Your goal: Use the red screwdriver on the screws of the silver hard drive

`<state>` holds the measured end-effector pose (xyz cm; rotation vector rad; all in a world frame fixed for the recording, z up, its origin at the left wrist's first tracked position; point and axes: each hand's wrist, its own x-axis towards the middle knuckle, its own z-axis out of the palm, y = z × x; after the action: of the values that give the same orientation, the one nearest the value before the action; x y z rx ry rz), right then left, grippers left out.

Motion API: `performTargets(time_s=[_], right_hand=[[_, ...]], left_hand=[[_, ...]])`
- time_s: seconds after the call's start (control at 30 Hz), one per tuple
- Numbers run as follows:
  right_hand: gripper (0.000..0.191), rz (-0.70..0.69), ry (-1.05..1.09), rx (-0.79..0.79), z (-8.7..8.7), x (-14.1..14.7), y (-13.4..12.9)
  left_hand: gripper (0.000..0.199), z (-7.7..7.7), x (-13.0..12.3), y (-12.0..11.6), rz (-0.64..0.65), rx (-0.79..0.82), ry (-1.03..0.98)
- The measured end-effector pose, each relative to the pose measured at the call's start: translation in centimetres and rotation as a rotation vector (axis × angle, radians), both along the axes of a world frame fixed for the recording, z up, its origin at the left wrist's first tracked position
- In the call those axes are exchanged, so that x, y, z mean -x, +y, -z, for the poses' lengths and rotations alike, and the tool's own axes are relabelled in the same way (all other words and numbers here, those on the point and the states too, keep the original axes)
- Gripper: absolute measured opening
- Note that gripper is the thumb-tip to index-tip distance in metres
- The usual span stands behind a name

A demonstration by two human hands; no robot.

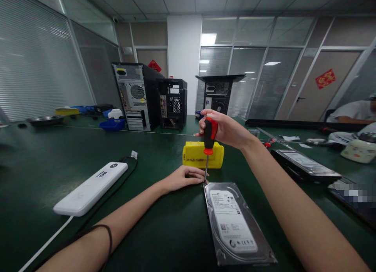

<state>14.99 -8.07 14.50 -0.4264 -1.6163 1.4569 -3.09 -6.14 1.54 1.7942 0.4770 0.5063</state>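
Note:
My right hand is wrapped round the black and red handle of a screwdriver, which stands upright, shaft down. Its tip is at the far left corner of a hard drive, label side up on the table. By that same corner rests my left hand, with fingers drawn together beside the screwdriver's tip. Whatever those fingers pinch is too small to make out. Just behind both hands sits a yellow plastic bin.
A white power strip with cables lies on the left. Computer cases stand at the back beside a blue bin. To the right are another hard drive and a pale round container. A person sits at far right.

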Motion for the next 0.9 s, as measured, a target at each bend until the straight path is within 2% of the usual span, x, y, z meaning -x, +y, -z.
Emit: performTargets(time_s=[0.13, 0.3, 0.5, 0.67, 0.9], right_hand=[[0.020, 0.020, 0.009, -0.014, -0.1, 0.5, -0.2], [0.016, 0.032, -0.026, -0.019, -0.2, -0.1, -0.2], [0.023, 0.021, -0.011, 0.004, -0.2, -0.5, -0.1], [0.015, 0.015, 0.064, 0.101, -0.1, 0.2, -0.2], [0.018, 0.008, 0.092, 0.060, 0.1, 0.2, -0.2]], left_hand=[[0.038, -0.1, 0.1, -0.1, 0.026, -0.003, -0.004], [0.036, -0.1, 0.2, 0.0, 0.042, -0.023, -0.012], [0.036, 0.0, 0.3, 0.1, 0.083, -0.007, -0.031], [0.036, 0.0, 0.2, 0.0, 0.068, -0.007, -0.032], [0.038, 0.6, 0.1, 0.4, 0.018, -0.017, -0.052]])
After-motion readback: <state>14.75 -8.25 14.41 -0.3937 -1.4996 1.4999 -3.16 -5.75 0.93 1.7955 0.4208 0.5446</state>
